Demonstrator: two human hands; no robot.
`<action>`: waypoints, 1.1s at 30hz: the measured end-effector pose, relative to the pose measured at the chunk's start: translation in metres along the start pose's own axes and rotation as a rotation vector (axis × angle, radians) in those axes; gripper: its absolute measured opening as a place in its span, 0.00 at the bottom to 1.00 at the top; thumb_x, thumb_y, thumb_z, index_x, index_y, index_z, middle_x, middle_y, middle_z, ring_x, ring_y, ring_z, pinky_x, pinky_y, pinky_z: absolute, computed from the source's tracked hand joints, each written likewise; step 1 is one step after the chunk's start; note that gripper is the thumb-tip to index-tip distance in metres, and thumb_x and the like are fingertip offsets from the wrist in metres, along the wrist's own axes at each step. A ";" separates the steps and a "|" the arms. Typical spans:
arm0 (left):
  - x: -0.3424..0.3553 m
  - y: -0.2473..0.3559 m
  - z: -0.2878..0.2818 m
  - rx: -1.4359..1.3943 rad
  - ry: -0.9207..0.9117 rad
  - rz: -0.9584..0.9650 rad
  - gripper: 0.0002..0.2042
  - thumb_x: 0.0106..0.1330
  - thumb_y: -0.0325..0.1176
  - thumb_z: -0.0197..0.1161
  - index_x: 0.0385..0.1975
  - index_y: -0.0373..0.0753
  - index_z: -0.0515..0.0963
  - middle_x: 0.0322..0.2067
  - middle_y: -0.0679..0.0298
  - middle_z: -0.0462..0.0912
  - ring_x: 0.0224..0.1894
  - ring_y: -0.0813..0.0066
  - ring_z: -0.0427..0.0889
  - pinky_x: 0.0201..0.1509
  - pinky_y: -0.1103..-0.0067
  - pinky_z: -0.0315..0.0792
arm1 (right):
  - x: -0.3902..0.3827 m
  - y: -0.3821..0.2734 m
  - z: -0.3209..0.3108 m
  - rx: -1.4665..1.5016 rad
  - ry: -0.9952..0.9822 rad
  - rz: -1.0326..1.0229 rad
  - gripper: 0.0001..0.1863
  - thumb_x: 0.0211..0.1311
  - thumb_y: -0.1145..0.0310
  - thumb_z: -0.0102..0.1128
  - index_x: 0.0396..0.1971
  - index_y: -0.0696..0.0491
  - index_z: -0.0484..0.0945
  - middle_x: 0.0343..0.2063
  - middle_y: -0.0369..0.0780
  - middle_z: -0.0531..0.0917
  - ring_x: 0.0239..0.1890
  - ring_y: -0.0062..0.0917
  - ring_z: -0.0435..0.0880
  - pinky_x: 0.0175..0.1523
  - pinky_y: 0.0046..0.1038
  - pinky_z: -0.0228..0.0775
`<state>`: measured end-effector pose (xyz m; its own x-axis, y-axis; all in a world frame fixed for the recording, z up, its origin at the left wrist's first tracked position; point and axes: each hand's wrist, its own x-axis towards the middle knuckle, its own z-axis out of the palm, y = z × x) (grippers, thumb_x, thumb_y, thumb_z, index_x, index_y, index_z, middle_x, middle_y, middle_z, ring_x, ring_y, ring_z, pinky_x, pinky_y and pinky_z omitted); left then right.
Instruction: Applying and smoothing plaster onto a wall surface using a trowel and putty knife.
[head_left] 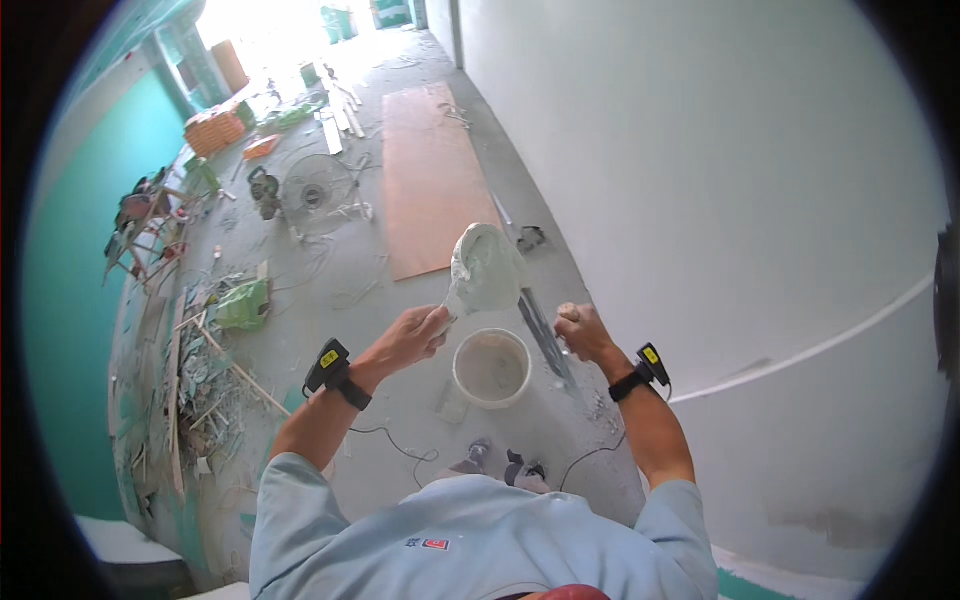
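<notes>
A loading step seems in hand: the left hand (410,338) has its fingers round the paste-coated paddle (487,268), just far of the bucket (457,372); the right hand (590,335) grips a handle (569,312). Moving the paddle calls for steadiness.

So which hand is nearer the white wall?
Right: the right hand is to the left of the white wall; the left hand is farther left, holding a paste-covered tool.
</notes>
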<state>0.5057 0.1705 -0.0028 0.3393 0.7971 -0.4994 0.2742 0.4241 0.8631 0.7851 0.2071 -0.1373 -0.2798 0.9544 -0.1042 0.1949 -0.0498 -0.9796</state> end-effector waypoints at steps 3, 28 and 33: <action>-0.006 0.000 -0.012 0.057 0.159 0.103 0.18 0.67 0.45 0.39 0.27 0.37 0.67 0.18 0.74 0.58 0.18 0.88 0.55 0.19 0.88 0.52 | 0.000 0.001 0.008 0.000 -0.170 0.187 0.08 0.49 0.66 0.48 0.19 0.56 0.71 0.15 0.36 0.74 0.16 0.20 0.74 0.21 0.24 0.68; -0.004 -0.027 -0.041 0.804 0.606 0.837 0.22 0.53 0.22 0.55 0.51 0.36 0.62 0.39 0.52 0.72 0.38 0.52 0.74 0.37 0.68 0.70 | -0.004 -0.098 0.122 1.505 -0.243 -0.053 0.19 0.58 0.59 0.42 0.45 0.55 0.69 0.38 0.41 0.77 0.38 0.31 0.78 0.41 0.34 0.73; 0.002 -0.019 -0.060 0.904 0.554 0.847 0.21 0.53 0.24 0.56 0.49 0.38 0.64 0.40 0.54 0.73 0.37 0.54 0.75 0.37 0.69 0.71 | -0.016 -0.102 0.106 1.451 -0.168 -0.098 0.19 0.58 0.59 0.42 0.45 0.55 0.69 0.38 0.41 0.77 0.39 0.31 0.78 0.42 0.34 0.73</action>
<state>0.4473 0.1895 -0.0157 0.3523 0.8279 0.4365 0.7261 -0.5361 0.4306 0.6701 0.1657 -0.0542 -0.3595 0.9316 0.0528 -0.9001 -0.3313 -0.2830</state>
